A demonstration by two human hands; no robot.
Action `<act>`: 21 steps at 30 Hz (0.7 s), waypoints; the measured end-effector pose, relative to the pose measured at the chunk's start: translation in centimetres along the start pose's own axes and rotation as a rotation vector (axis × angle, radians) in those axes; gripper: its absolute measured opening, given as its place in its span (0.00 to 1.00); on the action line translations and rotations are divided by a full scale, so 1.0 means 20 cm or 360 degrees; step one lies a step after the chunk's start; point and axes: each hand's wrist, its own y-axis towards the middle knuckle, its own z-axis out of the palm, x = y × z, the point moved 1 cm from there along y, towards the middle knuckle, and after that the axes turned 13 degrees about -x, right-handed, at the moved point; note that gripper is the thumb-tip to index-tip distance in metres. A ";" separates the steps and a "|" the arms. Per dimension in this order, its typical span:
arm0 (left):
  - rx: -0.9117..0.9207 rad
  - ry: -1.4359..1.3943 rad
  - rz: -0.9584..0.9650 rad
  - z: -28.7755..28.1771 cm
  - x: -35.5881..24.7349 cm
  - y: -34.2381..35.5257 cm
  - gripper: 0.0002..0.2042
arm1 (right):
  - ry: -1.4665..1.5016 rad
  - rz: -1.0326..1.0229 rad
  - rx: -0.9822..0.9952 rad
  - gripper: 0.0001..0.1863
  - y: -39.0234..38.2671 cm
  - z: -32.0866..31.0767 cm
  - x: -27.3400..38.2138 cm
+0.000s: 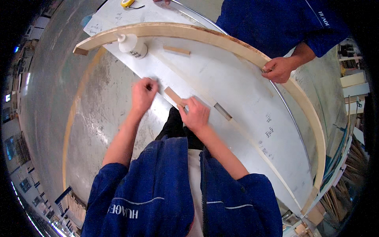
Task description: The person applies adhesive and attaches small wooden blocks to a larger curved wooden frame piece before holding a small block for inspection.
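My right hand grips a small flat wooden block at the near edge of a white worktable. My left hand rests with curled fingers on the table edge just left of that block; whether it holds anything is hidden. A long curved wooden strip arcs across the table's far side. A thin pale strip follows the near edge, with a short block lying on it.
Across the table, a person in a blue jacket presses a hand on the curved strip. A white glue bottle and another small block lie on the table, a yellow tape measure at the far end. Grey floor at left.
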 end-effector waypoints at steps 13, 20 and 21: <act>0.0251 -0.0125 0.0108 0.07 -0.16 -0.06 0.05 | -0.0019 -0.0012 0.0006 0.11 -0.03 0.00 -0.01; 0.0085 -0.0012 0.0054 0.07 -0.03 0.09 0.06 | -0.0020 -0.0008 0.0001 0.12 0.01 0.00 0.00; 0.0029 0.0135 0.0011 0.03 -0.03 0.13 0.03 | -0.0007 -0.0029 -0.0008 0.11 0.02 0.01 0.00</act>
